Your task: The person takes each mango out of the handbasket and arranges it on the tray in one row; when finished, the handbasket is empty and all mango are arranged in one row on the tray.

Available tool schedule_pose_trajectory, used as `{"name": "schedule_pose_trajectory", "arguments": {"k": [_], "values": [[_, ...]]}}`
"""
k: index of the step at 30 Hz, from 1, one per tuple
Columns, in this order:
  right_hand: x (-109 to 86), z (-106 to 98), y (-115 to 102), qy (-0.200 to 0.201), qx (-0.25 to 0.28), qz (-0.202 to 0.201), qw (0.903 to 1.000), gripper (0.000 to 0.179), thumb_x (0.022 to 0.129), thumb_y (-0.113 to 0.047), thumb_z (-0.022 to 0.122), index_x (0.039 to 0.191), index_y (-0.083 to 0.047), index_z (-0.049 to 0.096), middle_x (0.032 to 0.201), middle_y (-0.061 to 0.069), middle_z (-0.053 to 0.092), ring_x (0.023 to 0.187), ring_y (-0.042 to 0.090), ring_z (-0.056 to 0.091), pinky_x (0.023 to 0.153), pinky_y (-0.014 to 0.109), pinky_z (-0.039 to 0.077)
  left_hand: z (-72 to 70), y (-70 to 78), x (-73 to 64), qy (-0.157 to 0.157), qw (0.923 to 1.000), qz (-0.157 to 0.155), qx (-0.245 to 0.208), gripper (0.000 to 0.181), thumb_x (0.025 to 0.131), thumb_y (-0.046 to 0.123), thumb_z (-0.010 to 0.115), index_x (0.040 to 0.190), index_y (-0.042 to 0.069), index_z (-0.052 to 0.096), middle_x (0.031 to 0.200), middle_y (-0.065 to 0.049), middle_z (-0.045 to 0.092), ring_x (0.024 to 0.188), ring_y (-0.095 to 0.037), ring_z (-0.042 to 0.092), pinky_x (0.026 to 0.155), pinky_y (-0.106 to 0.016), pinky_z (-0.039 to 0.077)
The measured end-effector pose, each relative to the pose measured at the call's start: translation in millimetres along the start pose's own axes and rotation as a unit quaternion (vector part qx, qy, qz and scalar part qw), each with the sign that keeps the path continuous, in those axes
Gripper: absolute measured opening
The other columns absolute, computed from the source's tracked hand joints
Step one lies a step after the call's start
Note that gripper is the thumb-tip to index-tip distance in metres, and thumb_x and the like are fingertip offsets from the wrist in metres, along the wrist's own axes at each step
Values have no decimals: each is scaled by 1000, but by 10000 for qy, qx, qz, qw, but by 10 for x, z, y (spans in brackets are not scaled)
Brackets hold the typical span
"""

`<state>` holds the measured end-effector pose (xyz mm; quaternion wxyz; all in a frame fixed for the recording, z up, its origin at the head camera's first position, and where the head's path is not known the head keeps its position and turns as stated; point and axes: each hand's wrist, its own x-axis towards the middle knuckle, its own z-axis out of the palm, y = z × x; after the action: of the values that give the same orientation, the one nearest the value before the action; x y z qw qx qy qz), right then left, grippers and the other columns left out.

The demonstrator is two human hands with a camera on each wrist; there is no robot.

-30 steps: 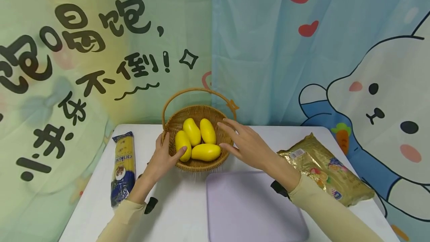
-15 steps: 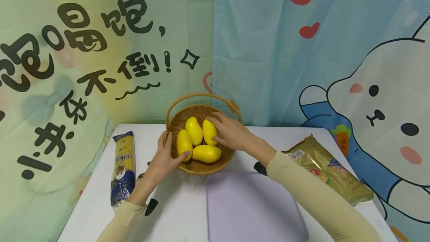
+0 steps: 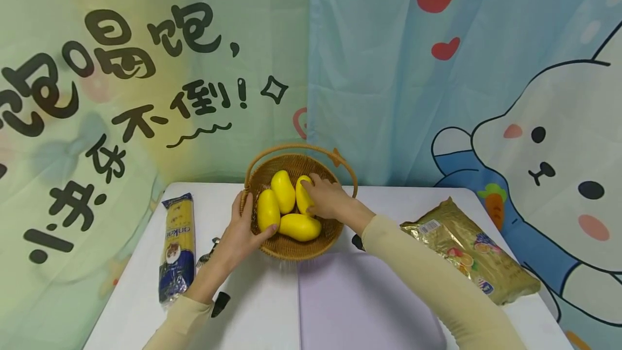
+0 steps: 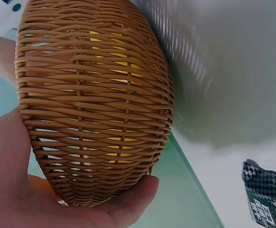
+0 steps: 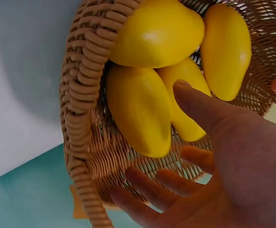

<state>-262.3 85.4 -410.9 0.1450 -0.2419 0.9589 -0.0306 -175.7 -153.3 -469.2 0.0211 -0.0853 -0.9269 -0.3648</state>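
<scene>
A brown wicker basket (image 3: 301, 253) with an arched handle holds several yellow mangoes. My left hand (image 3: 243, 234) grips its left rim, the thumb inside and the fingers outside. In the left wrist view, the palm and fingers lie against the woven wall (image 4: 95, 95), mangoes showing through the gaps. My right hand (image 3: 329, 199) reaches into the basket over the rightmost mango (image 3: 302, 193). In the right wrist view, its thumb overlaps the mangoes while the other fingers spread apart beside the nearest mango (image 5: 138, 114). Another mango (image 3: 300, 227) lies at the front.
A blue and yellow pasta packet (image 3: 177, 247) lies on the left of the white table (image 3: 262, 307). On the right is a gold foil bag (image 3: 471, 253). A flat lilac mat (image 3: 364, 301) lies in front of the basket. A small checkered packet (image 4: 269, 194) shows past my left hand.
My right hand has moved left from the basket's right rim to the rightmost mango. The basket has shifted a little right and tilted, its handle lower, with my left hand still gripping it.
</scene>
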Motion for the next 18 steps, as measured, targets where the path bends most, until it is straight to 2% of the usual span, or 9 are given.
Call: {"name": "schedule_pose_trajectory", "arguments": {"k": [6, 14, 18], "values": [[60, 78, -33, -223, 126, 194, 9995, 82, 98, -35, 67, 164, -17, 21, 170, 16, 10, 147, 42, 35, 117, 57, 33, 25, 18, -9, 94, 9999, 96, 56, 106, 92, 47, 72, 162, -1, 10, 169, -22, -4, 123, -47, 59, 99, -52, 53], [125, 136, -112, -389, -93, 296, 9988, 82, 99, -34, 66, 164, -17, 20, 171, 16, 3, 146, 42, 38, 116, 57, 36, 33, 53, -30, 223, 9992, 269, 168, 106, 91, 47, 73, 161, -3, 12, 169, -20, -1, 130, -46, 54, 102, -51, 51], [157, 142, -121, -381, -137, 327, 9986, 77, 101, -27, 64, 164, -17, 20, 171, 16, -1, 144, 42, 40, 116, 55, 36, 33, 75, -22, 284, 9989, 297, 229, 106, 90, 47, 74, 161, -4, 13, 169, -20, -1, 130, -46, 54, 101, -51, 52]]}}
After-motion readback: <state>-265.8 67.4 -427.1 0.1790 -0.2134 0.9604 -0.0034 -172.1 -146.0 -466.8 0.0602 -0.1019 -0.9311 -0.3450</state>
